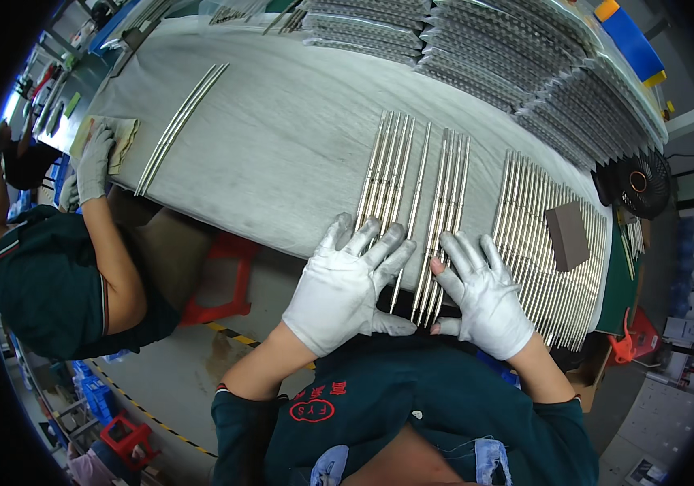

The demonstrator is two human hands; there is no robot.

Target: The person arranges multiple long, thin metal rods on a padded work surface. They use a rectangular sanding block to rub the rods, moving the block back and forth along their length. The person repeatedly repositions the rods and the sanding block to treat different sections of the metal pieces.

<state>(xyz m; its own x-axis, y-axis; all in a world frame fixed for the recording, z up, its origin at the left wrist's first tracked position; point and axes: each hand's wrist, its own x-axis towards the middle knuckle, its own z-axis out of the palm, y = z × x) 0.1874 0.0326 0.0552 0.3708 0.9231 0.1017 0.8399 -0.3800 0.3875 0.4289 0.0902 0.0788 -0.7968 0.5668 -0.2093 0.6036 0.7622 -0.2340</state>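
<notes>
My left hand (343,287), in a white glove with fingers spread, lies over the near ends of a group of slim metal rods (384,166). The rods show stepped sections along their length. One single rod (417,194) lies just right of that group, passing beside my left fingers. My right hand (484,296), also gloved, rests with fingers apart at the right side of another small group of rods (450,182). A bare thumb tip or fingertip pokes through this glove. The parts of the rods under my left hand are hidden.
A wide row of rods (517,235) lies at the right, with a brown block (567,235) on top. Stacked clear trays (509,57) line the far side. A small black fan (637,182) stands right. At left, a co-worker's gloved hand (96,158) rests on a cloth near three rods (181,130).
</notes>
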